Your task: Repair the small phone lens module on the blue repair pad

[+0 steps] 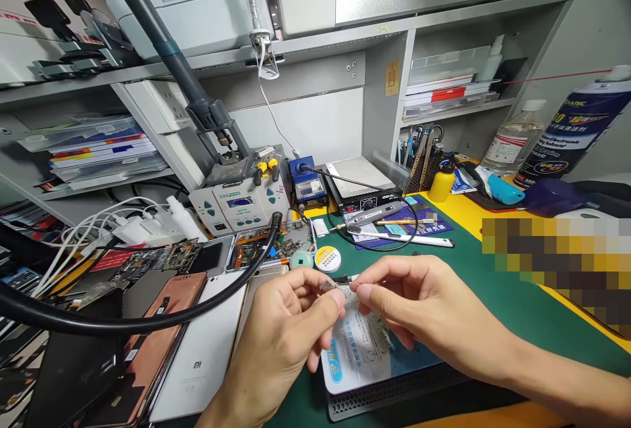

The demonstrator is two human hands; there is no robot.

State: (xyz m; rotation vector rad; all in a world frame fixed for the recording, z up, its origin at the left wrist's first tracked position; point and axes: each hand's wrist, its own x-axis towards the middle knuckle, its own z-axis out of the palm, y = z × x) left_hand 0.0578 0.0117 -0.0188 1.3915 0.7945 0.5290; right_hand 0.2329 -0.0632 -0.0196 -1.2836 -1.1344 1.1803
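Note:
My left hand is closed in a pinch on a small, clear or silvery piece between thumb and forefinger. Close beside it, my right hand pinches something thin, perhaps a wire end, too small to name. The fingertips of both hands are nearly touching. Beneath them lies a white and blue printed card or pad on a dark perforated base. Just beyond the hands are a round tin with a yellow and white label and a small mint-green round container.
Phones and phone backs crowd the left, with a black hose arching over them. Behind stand a soldering station, a hot plate and a soldering iron. A white-handled brush lies ahead; a spray can stands right.

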